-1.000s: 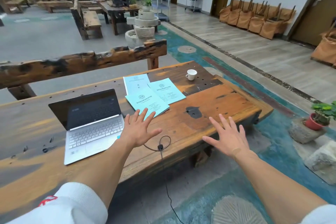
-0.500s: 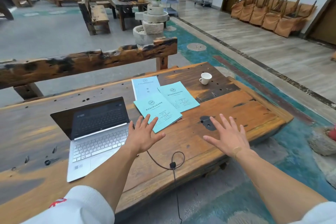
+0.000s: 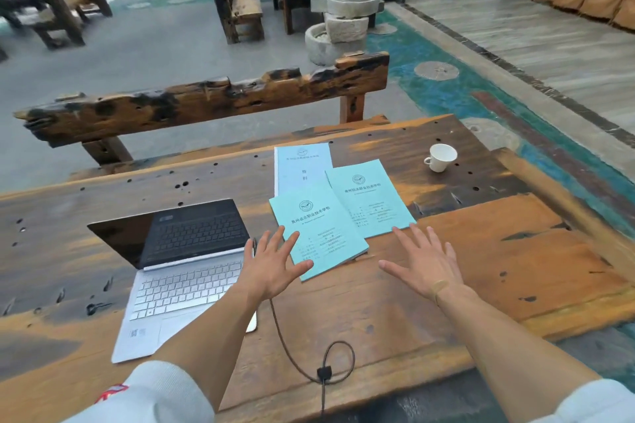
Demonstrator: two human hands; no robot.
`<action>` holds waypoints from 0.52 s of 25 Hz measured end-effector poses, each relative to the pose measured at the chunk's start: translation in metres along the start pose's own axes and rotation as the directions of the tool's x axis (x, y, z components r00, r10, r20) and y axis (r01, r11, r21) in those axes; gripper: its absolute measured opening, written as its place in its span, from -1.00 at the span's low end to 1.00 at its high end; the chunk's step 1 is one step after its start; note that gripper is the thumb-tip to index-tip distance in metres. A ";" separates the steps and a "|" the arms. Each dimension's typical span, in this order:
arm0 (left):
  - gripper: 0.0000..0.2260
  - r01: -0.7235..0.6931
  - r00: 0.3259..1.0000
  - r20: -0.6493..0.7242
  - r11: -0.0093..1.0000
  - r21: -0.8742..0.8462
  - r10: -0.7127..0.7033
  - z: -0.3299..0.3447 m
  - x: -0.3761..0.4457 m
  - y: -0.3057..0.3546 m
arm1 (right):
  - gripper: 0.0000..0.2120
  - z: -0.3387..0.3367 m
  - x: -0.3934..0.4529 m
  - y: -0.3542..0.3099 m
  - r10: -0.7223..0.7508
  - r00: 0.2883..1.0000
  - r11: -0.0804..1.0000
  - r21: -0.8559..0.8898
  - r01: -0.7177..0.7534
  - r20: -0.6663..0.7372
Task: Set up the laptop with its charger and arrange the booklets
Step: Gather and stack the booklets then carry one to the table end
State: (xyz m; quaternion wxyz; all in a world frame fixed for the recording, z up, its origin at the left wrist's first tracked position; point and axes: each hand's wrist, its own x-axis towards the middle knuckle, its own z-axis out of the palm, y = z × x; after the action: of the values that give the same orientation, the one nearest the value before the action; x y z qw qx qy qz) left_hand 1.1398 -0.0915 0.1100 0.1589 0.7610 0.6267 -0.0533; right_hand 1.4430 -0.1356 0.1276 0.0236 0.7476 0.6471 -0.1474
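A: Checking reach: which grip is nearer the front teal booklet [image 3: 318, 233]?
B: Left hand [image 3: 271, 268], released, at its near-left corner. Right hand [image 3: 424, 264] released, bare counter [image 3: 481, 251]. Long axis runs toward the far edge.

Left hand [image 3: 271, 266], right hand [image 3: 424, 263] spread flat near overlapping booklets [image 3: 330, 213]; laptop [image 3: 178, 268] open; charger cable [image 3: 309, 359] looped.
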 end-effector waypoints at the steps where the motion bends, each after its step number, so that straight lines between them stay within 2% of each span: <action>1: -0.29 0.027 1.000 -0.001 1.000 -0.011 -0.027 0.000 0.013 0.006 | -0.19 -0.002 0.021 0.005 -0.020 1.000 1.000 0.000 0.020 0.006; 6: -0.15 0.132 0.991 0.044 0.989 -0.064 -0.129 0.003 0.057 0.035 | -0.18 -0.009 0.101 0.028 -0.088 0.992 0.996 0.006 0.088 0.091; 10: -0.27 0.210 0.975 0.089 0.975 -0.078 -0.203 0.006 0.080 0.038 | -0.17 -0.008 0.143 0.029 -0.114 0.985 0.993 0.033 0.111 0.130; 13: -0.27 0.245 0.965 0.121 0.965 -0.090 -0.234 0.011 0.095 0.029 | -0.19 0.001 0.161 0.019 -0.109 0.975 0.994 0.034 0.104 0.192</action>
State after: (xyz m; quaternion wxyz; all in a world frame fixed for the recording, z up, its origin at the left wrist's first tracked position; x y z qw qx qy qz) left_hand 1.1887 -0.0110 0.0778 0.2246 0.6661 0.7066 -0.0810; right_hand 1.4809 0.0154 0.0833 0.0697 0.6941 0.6792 -0.2282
